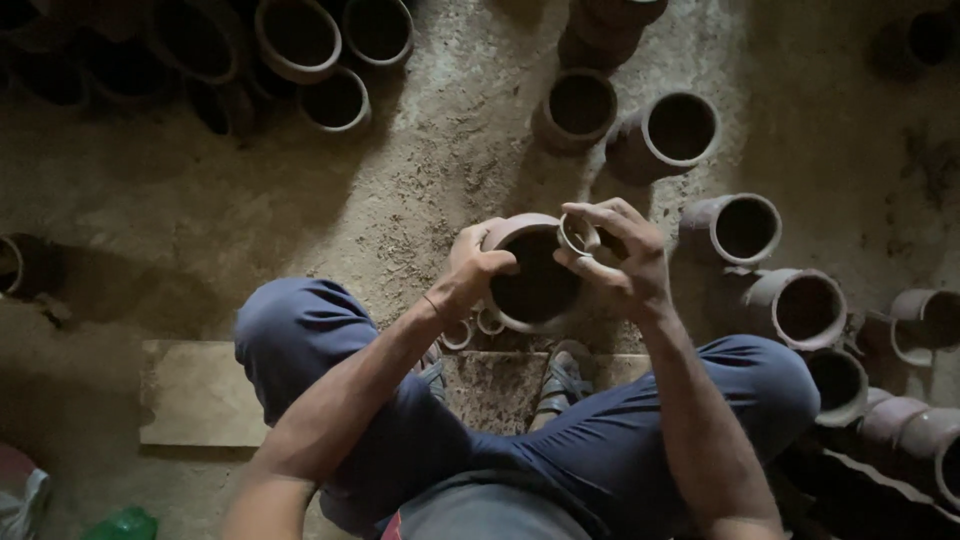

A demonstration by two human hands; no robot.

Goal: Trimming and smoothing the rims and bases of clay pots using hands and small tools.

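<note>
Head view, looking straight down: the left hand [478, 262] curls over the left rim of a clay pot [535, 285] at the centre of the frame, fingers bent inward and pressing the rim, thumb on the outer wall. The right hand [618, 255] arches over the pot's right rim, its fingers closed on a small clay ring [577, 236] pinched at the pot's upper right edge. Both forearms rise from the bottom of the frame over blue trousered knees [300, 340]. Two more small clay rings [474, 328] lie on the floor just below the pot, above a flat stone slab [195, 395]. Open dirt floor [430, 170] lies above and to the left of the pot. Finished pots [735, 228] crowd the right edge in a curving row, near the right elbow; others [330, 60] cluster along the upper left, well apart.
</note>
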